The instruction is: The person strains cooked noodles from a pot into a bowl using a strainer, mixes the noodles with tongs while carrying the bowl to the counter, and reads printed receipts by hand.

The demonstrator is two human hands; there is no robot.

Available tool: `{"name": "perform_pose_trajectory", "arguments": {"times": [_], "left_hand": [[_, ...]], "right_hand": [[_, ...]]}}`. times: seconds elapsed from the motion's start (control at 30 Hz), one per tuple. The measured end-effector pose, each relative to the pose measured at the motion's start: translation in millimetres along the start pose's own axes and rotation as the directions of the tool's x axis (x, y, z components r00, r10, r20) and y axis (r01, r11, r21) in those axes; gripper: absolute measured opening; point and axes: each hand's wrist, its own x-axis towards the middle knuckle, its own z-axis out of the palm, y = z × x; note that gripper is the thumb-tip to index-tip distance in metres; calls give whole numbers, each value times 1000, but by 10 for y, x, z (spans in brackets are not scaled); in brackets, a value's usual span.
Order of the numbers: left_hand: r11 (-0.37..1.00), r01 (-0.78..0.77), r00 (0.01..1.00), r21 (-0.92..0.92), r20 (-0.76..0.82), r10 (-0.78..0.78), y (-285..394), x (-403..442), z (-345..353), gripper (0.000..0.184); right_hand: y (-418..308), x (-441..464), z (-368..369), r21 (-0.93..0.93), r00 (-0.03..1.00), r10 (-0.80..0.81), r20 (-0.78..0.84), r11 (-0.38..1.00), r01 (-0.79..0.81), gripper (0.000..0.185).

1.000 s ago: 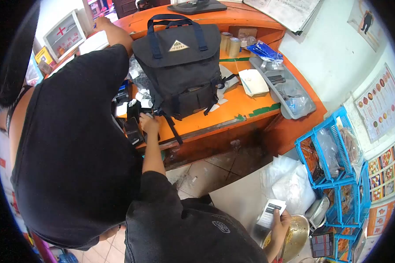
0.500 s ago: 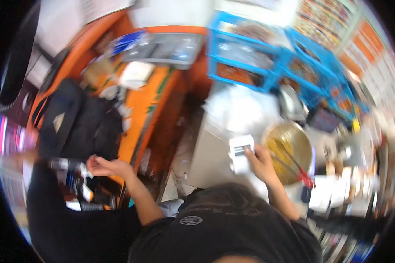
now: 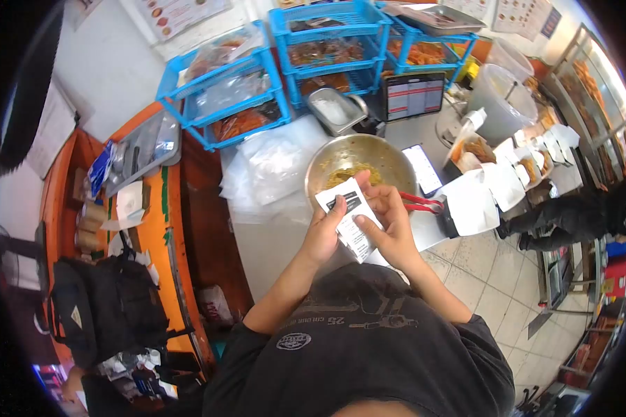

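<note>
A white printed paper slip (image 3: 351,240), like a receipt, is held in front of my chest. My left hand (image 3: 318,240) pinches its left side, thumb on top. On the other side, my right hand (image 3: 394,233) grips the slip with its thumb across the print. Just beyond the slip is a steel bowl (image 3: 396,163) holding yellowish food (image 3: 355,174), partly hidden by my fingers. Red-handled tongs (image 3: 424,203) stick out from the bowl's right side. A lit phone (image 3: 422,169) lies to the right of the bowl.
Plastic bags (image 3: 275,163) lie left of the bowl. Blue stacked baskets (image 3: 327,50), a metal container (image 3: 337,115) and a tablet (image 3: 414,96) stand behind. Open white boxes (image 3: 471,208) line the right. Another person's dark-clothed legs (image 3: 570,217) show at right; a black backpack (image 3: 83,309) sits left.
My view has swung right, towards the counter with the bowl. My left hand has come from beside the backpack and taken hold of the slip, which my right hand held alone before.
</note>
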Motion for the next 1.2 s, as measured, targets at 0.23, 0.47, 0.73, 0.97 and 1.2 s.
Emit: {"name": "perform_pose_trajectory", "arguments": {"times": [0.23,0.47,0.73,0.97,1.2], "left_hand": [[976,192,981,-104,45,-188,-220,304,376,35],[979,194,980,-58,58,-191,-411,401,651,40],[880,300,949,-369,22,-314,-405,497,455,38],[960,130,967,-249,-183,-179,-313,494,350,33],[994,-101,982,-40,-167,93,-250,372,431,31]], "right_hand": [[-212,-194,-596,38,997,55,-47,998,-54,21],[-115,-271,-806,-89,986,-43,-164,996,28,16],[-63,-220,-951,-234,998,-56,8,971,56,15],[78,-189,-954,-81,981,162,106,985,-154,18],[120,-218,-947,410,874,479,86,782,-469,21]]}}
